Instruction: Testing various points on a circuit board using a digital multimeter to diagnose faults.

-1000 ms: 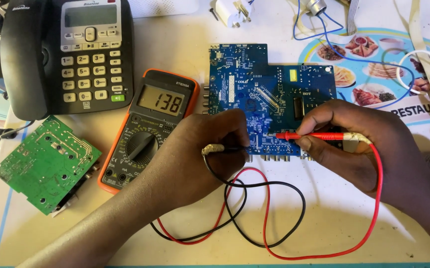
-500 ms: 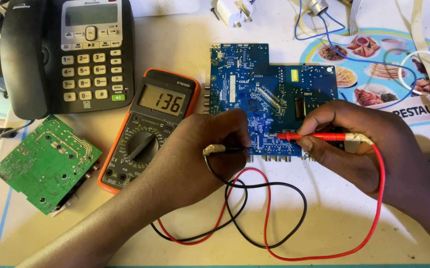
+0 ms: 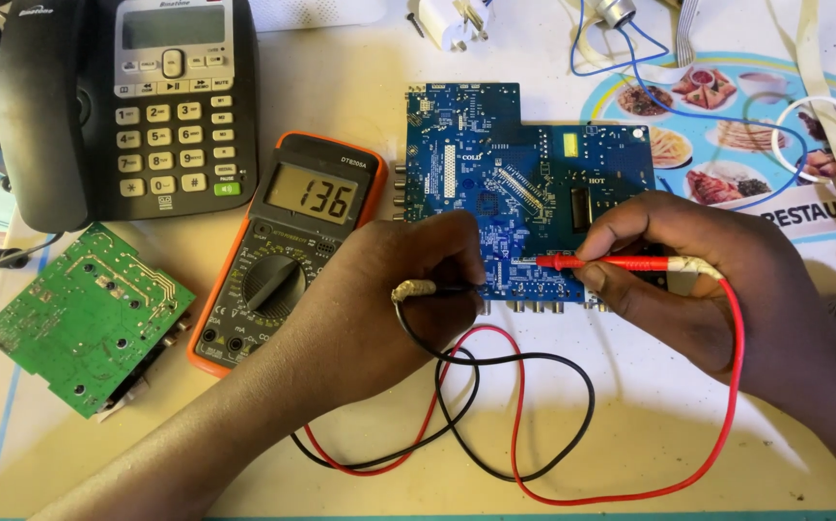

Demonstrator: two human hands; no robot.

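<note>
A blue circuit board (image 3: 495,164) lies flat at the table's middle. My left hand (image 3: 379,299) grips a black test probe (image 3: 428,288) whose tip rests at the board's lower edge. My right hand (image 3: 708,280) pinches a red test probe (image 3: 601,261), its tip touching the board near the centre. Black and red leads (image 3: 524,425) loop over the table in front of the board. An orange-cased digital multimeter (image 3: 288,246) lies just left of my left hand, its screen showing a reading.
A black desk telephone (image 3: 128,96) stands at the back left. A green circuit board (image 3: 80,314) lies at the left edge. A printed food placemat (image 3: 727,116), white cables (image 3: 823,135), a blue wire (image 3: 630,68) and a white plug (image 3: 452,19) occupy the back right.
Both hands and probes stay in place on the blue board. The multimeter's reading dropped slightly between the earliest frame and now.
</note>
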